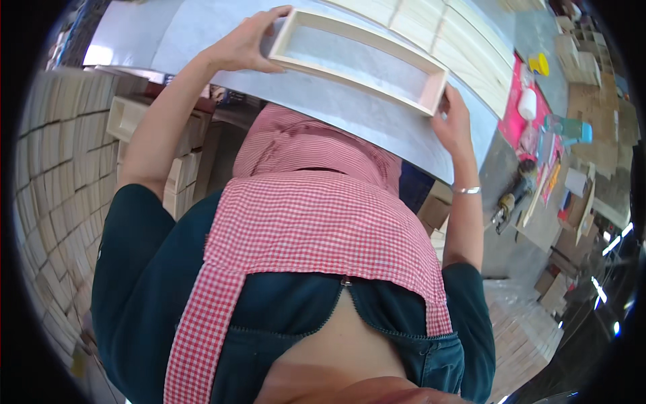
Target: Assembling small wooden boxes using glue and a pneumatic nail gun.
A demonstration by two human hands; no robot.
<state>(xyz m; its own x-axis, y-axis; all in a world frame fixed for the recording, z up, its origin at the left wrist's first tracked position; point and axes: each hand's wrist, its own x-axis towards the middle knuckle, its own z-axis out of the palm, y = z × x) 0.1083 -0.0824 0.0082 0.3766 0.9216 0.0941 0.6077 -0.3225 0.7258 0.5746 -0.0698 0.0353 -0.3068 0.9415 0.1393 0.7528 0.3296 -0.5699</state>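
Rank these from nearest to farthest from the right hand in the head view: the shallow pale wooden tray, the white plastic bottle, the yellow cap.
From the right hand:
1. Shallow pale wooden tray, gripped at its right end.
2. White plastic bottle, to the right on the pink mat.
3. Yellow cap, farther right and up the bench.

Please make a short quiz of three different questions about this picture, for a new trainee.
1. True or false: both hands hold the wooden frame.
2. Which hand grips the frame's end nearest the yellow cap? A) left hand B) right hand
3. Fill in: the wrist with the bracelet belongs to the ___ hand.

Key: 1 true; 2 B; 3 right.
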